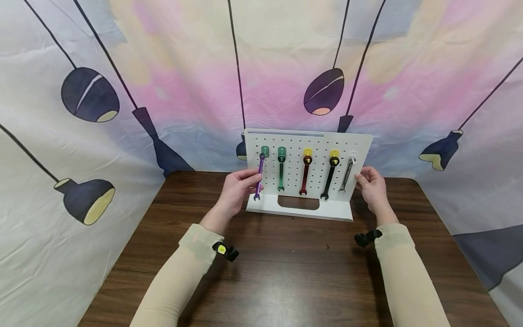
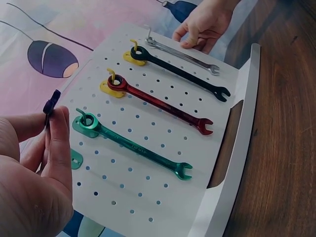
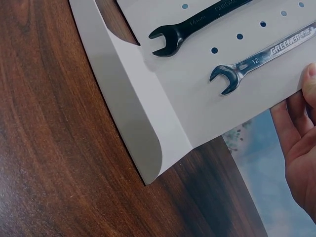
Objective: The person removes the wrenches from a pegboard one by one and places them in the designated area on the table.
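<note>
A white pegboard stand (image 1: pixel 355 145) rises from the table. My left hand (image 1: pixel 236 190) pinches a purple wrench (image 1: pixel 260 167) between thumb and fingers, in front of the board's leftmost green hook (image 1: pixel 265 150). In the left wrist view a gap shows between that wrench's end (image 2: pixel 51 102) and the green hook plate (image 2: pixel 76 159). To its right hang a green wrench (image 1: pixel 281 175), a red wrench (image 1: pixel 305 175), a black wrench (image 1: pixel 329 179) and a silver wrench (image 1: pixel 347 175). My right hand (image 1: pixel 372 188) grips the board's right edge, thumb in front (image 3: pixel 310 74).
Dark brown wood covers the tabletop (image 1: pixel 294 272). Behind it hangs a cloth (image 1: pixel 184 68) printed with lamps. The stand's base lip (image 1: pixel 261 204) points towards me and has a cut-out slot. Black wrist cameras (image 1: pixel 230 253) are strapped at both cuffs.
</note>
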A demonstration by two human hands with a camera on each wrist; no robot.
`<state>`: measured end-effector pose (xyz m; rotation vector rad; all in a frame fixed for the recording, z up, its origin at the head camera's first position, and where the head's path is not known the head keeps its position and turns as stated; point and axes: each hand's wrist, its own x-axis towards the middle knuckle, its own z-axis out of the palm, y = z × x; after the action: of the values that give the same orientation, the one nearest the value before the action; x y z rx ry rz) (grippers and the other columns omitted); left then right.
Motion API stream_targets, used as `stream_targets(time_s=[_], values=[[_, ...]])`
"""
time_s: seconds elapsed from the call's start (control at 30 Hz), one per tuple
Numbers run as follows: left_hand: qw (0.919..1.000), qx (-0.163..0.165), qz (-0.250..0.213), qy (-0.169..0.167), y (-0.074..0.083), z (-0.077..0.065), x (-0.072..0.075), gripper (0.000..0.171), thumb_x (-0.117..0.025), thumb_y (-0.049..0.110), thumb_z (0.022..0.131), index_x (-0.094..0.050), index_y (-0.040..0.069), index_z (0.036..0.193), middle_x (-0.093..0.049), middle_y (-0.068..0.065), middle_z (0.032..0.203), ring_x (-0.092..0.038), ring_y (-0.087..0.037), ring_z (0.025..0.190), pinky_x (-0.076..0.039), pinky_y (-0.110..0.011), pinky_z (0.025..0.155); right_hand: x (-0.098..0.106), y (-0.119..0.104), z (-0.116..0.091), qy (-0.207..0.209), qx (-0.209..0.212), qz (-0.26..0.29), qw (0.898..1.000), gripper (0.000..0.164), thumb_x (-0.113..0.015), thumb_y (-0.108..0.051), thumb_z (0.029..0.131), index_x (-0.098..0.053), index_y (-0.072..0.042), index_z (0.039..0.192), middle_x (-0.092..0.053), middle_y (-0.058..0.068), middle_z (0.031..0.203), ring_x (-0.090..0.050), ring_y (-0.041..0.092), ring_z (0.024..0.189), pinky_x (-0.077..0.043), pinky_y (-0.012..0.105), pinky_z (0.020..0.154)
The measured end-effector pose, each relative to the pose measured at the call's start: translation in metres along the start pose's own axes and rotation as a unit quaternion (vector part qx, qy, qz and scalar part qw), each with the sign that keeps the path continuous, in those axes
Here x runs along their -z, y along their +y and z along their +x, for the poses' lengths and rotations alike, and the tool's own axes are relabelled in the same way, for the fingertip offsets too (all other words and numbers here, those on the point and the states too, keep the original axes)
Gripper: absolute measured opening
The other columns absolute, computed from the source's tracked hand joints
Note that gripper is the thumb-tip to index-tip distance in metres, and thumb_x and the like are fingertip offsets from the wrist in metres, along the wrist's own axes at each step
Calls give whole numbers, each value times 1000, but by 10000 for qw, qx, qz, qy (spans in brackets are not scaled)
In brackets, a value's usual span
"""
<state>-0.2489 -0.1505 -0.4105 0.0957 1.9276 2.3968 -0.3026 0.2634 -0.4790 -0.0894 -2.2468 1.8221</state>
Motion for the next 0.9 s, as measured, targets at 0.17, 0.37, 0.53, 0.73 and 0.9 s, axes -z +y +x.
stream_targets(time_s=[0.17,0.37,0.53,0.73,0.9], values=[[10000,23,49,3,-3,-2,4,24,-74,5,101,-77,-2,123,-72,-9,100,-75,-16,74,-65,-32,75,0,0,0,52,-8,8,10000,11,-61,-11,110,-61,-2,116,-63,-8,101,-64,3,97,-59,36,101],[9998,-49,193,-38,-6,-5,8,24,-74,4,101,-76,-3,124,-73,-10,101,-75,-17,74,-65,-33,78,0,0,1,38,2,-86,10000,12,-60,-14,110,-61,-3,116,-63,-4,104,-63,3,98,-60,31,98],[9995,-107,266,-132,-10,-7,9,27,-74,3,101,-73,-9,126,-73,-9,99,-75,-17,74,-65,-34,79,-1,0,2,29,7,-86,10000,14,-61,-14,110,-61,-2,116,-64,-2,105,-63,2,97,-60,26,94],[9990,22,365,-255,-16,-11,11,23,-73,2,101,-75,-6,123,-74,-12,101,-75,-18,77,-65,-34,81,0,1,1,35,22,-25,10000,11,-61,-14,109,-62,-4,115,-64,-3,103,-64,3,97,-60,25,94],[9976,207,573,-328,-25,-15,15,29,-73,4,102,-72,-7,128,-75,-8,101,-76,-19,80,-64,-39,85,1,0,0,-15,14,1,10000,10,-60,-14,110,-63,-5,115,-63,-5,103,-63,2,97,-59,25,94]])
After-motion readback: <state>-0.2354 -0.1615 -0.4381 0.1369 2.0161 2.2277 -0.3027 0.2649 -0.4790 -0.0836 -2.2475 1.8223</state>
